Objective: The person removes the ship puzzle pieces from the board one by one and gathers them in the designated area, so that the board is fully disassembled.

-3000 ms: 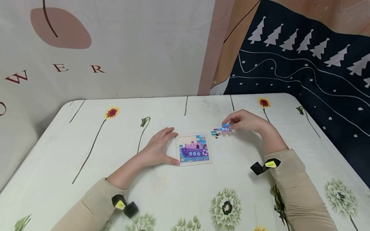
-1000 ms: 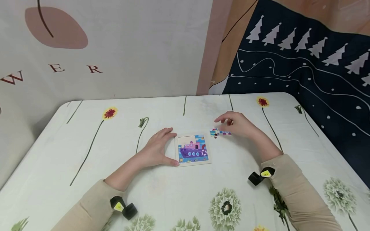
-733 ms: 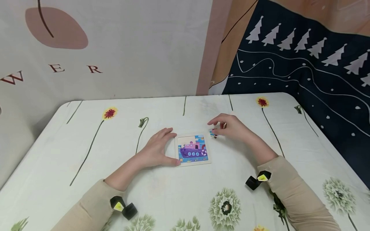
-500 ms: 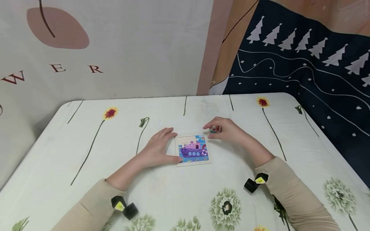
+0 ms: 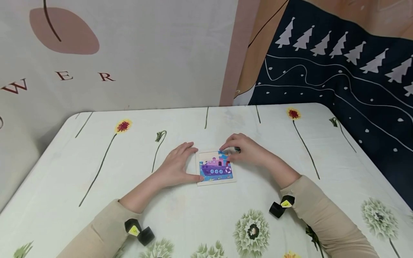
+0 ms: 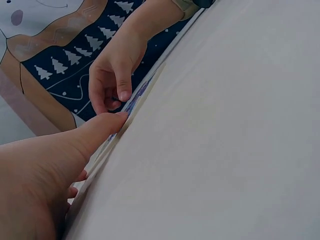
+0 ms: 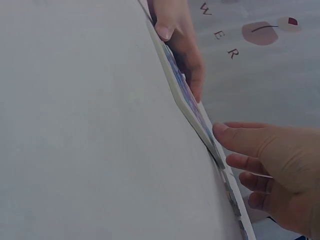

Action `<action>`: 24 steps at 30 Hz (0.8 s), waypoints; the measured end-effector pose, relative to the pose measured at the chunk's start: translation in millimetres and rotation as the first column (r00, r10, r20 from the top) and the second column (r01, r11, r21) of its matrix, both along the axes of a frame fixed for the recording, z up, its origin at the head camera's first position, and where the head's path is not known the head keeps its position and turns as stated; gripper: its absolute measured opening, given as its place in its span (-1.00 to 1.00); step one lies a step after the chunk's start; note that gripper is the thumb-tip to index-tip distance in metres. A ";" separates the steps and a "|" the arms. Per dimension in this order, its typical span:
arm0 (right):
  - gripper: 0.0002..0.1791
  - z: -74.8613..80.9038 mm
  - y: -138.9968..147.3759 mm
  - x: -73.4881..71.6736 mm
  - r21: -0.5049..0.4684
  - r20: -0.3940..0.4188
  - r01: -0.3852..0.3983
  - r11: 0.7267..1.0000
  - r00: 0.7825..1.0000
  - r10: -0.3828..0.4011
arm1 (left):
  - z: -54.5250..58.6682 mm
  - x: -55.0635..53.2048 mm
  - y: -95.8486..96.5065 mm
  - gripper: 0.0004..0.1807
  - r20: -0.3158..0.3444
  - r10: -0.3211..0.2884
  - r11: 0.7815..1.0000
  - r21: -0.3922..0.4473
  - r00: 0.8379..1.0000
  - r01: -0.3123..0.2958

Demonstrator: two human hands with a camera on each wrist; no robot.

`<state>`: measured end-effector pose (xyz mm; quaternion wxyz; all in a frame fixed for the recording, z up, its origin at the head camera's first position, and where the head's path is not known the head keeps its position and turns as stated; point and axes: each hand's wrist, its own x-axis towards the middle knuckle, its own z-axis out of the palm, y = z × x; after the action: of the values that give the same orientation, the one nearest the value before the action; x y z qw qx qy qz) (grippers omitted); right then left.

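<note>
Puzzle (image 5: 214, 172) — flat, pale-rimmed, square — touches splayed left hand (image 5: 173, 167); right hand (image 5: 248, 151) bent, grip impossible to tell.

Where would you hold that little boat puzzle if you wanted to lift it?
Probably by the left and right edges of its pale frame, with hands coming in from both sides: the boat puzzle lies flat, and that straight, plain margin looks easy to pinch.

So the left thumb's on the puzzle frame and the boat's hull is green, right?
Not green: the boat has a purple hull, as the head view shows. The left hand does have its thumb on the puzzle frame.
</note>
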<state>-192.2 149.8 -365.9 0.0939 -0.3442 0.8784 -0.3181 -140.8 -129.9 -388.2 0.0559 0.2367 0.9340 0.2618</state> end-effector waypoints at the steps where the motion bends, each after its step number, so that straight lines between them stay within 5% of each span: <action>1: -0.67 0.2 -0.7 0.5 0.005 0.002 0.001 1.000 1.000 -0.001 | 0.3 0.1 0.1 0.01 0.002 0.000 1.000 0.000 1.000 0.000; 24: -0.75 -4.5 -3.5 1.0 0.043 0.012 -0.048 0.998 0.999 0.048 | 2.4 0.0 0.3 0.01 0.019 -0.006 1.000 -0.003 1.000 0.006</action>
<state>-191.2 146.3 -370.4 0.1139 -0.3613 0.8759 -0.2988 -140.8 -129.6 -385.8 0.0660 0.2370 0.9331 0.2622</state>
